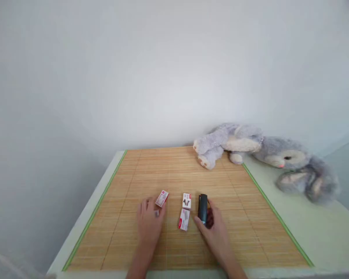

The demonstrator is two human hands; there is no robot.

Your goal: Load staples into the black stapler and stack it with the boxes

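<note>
Steadying the black stapler-like tool [202,209], right of 2 small boxes [185,213], goes best if your half-open right hand [216,228] sets its thumb squarely, while your left hand [149,221] curls loosely beside another box [162,198], either grip impossible to tell.

On my feed I see a left hand [149,224] and a right hand [217,234], both bare and slender. Each narrows to a slim, bare wrist, then a smooth, bare forearm at the table's [316,221] near edge. Nails and finer details are too blurred for me to read.
</note>
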